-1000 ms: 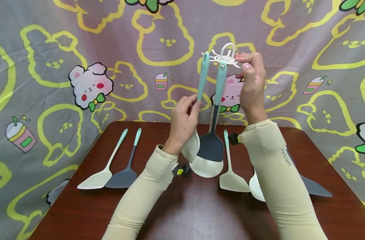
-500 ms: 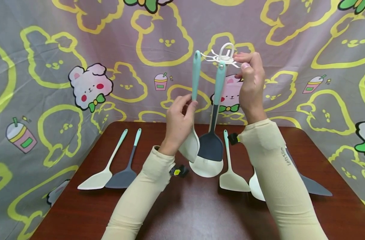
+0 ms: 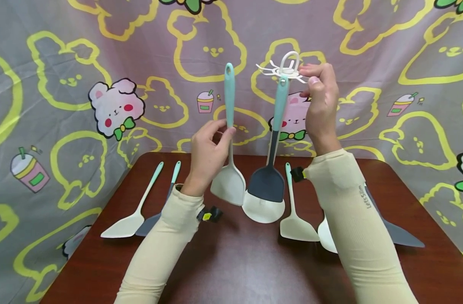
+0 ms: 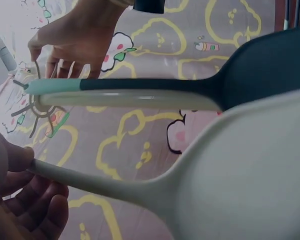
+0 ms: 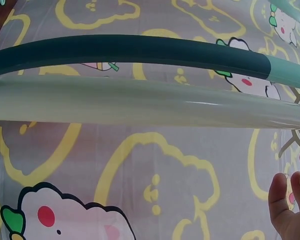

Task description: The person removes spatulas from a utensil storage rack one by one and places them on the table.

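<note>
My left hand (image 3: 208,154) pinches a cream turner (image 3: 228,185) just below the middle, where its mint handle begins. The turner hangs blade-down, apart from the white utensil rack (image 3: 289,71). In the left wrist view, its blade (image 4: 245,175) fills the lower right. My right hand (image 3: 322,105) pinches one of the hooked arms at the rack's right side, between thumb and fingers. From a front hook hangs a dark grey turner (image 3: 267,181) with a mint handle. It partly covers the rack's pale post and round white base (image 3: 263,211).
On the brown table (image 3: 231,270) lie a cream turner (image 3: 125,226) and a grey turner (image 3: 149,223) at left. To the right are another cream turner (image 3: 298,228), a partly hidden white utensil (image 3: 325,236) and a grey one (image 3: 404,234). A patterned curtain (image 3: 159,42) hangs behind.
My left hand has moved left with the cream turner, away from the rack, and the blade has turned to face the head view more. My right hand stays at the rack.
</note>
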Tool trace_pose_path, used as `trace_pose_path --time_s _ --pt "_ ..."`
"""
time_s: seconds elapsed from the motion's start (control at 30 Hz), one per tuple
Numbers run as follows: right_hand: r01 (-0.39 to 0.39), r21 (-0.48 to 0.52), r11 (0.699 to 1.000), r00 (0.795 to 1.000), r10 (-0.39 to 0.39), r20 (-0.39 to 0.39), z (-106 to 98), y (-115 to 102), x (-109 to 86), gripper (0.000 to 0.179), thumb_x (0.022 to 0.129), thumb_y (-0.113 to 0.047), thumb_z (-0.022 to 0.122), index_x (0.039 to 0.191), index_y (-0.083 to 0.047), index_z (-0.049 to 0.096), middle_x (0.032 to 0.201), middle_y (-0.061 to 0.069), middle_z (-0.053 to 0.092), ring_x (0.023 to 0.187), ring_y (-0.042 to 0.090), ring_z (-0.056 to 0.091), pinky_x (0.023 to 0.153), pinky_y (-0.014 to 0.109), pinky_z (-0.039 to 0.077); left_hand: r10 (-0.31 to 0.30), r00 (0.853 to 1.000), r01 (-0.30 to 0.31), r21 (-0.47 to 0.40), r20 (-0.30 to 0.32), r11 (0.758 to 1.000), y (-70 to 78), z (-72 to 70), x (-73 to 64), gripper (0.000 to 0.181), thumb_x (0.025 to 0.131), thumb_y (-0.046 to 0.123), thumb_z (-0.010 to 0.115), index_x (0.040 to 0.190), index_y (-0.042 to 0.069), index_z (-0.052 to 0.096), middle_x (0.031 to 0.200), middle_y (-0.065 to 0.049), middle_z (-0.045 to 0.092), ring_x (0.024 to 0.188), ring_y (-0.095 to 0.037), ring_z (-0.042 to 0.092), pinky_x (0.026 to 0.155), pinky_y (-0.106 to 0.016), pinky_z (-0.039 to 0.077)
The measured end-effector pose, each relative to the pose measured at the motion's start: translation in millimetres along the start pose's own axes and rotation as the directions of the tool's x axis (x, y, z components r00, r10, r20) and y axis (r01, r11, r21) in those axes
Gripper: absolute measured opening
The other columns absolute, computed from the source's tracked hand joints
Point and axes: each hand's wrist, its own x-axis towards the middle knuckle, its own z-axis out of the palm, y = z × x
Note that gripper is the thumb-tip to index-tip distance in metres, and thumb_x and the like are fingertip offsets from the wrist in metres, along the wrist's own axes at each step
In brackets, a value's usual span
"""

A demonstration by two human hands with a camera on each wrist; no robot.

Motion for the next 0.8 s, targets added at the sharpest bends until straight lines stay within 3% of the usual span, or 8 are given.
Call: trace_pose_path --time_s 0.3,0.53,0.63,0.8 --pt "-0.005 0.008 1.000 1.000 0.005 0.002 0 1 1.0 0.030 0.085 -0.028 0.036 0.095 -0.023 0.064 0.106 -0.014 0.062 0.116 0.014 0.058 0.068 0.023 0.044 -0.035 0.998 0.025 0.175 0.056 0.984 -6.4 -23.1 -1.5 0.015 0.091 0.016 0.070 0.100 0.005 0.075 0.087 -0.008 0.073 0.072 -0.018 0.069 0.061 -0.028 0.055" --pt "-0.002 0.013 1.000 1.000 0.002 -0.005 0 0 0.6 0.032 0.084 -0.029 0.036 0.095 -0.020 0.065 0.105 -0.012 0.062 0.115 0.014 0.058 0.067 0.022 0.044 -0.136 0.980 0.087 0.301 0.145 0.950 -17.1 -40.5 -0.1 0.015 0.091 0.019 0.070 0.097 0.006 0.076 0.082 -0.008 0.075 0.066 -0.018 0.069 0.053 -0.025 0.047" --pt "-0.004 0.013 1.000 1.000 0.004 -0.005 0 0 0.2 0.031 0.084 -0.030 0.036 0.095 -0.022 0.065 0.106 -0.012 0.062 0.115 0.014 0.059 0.067 0.024 0.044 -0.212 0.955 0.130 0.348 0.208 0.928 -24.8 -44.9 2.0 0.016 0.092 0.020 0.068 0.095 0.006 0.075 0.075 -0.008 0.074 0.061 -0.017 0.066 0.053 -0.025 0.045" --pt "-0.003 0.008 1.000 1.000 0.003 -0.007 1 0 -0.4 0.032 0.084 -0.030 0.036 0.095 -0.021 0.065 0.107 -0.010 0.063 0.115 0.014 0.059 0.067 0.024 0.044 -0.352 0.882 0.201 0.426 0.313 0.882 -41.3 -46.9 4.0 0.017 0.093 0.022 0.065 0.094 0.009 0.076 0.064 -0.006 0.070 0.054 -0.011 0.061 0.053 -0.024 0.043"
